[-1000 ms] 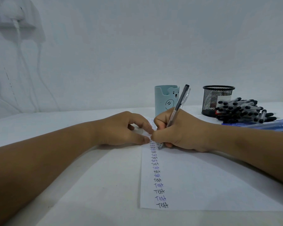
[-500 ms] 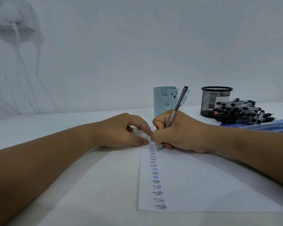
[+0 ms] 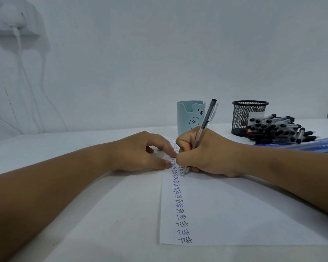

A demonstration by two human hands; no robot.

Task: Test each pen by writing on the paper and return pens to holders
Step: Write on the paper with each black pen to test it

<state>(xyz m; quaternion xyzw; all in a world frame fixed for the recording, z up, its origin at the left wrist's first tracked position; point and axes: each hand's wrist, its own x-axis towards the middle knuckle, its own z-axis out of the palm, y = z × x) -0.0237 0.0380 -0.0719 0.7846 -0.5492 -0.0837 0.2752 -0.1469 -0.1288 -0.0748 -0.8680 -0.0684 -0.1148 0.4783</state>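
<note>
The pen (image 3: 204, 127), clear-barrelled with a black end, is clamped in the curled fingers and thumb of the right hand (image 3: 208, 154); it leans up and away to the right, and its tip touches the paper (image 3: 235, 208) at the start of a second column of words, just right of the first. The paper lies flat at the near middle of the desk (image 3: 83, 186), its near edge close to the desk's front edge, and down its left margin runs a column of the word "Test" in black and blue ink. The left hand (image 3: 140, 154) rests on the paper's far left edge, fingers loosely bent and slightly apart, the fingertips pressing the sheet down and touching the right hand's knuckles. Behind the hands, toward the desk's back edge, a pale blue holder with a bear face (image 3: 189, 117) stands upright. To its right stands a black mesh holder (image 3: 248, 116), and against its front lies a heap of black-capped pens (image 3: 278, 129). Nearer, at the right edge, lie several blue pens (image 3: 311, 145). White cables (image 3: 20, 59) hang down the wall at far left.
</note>
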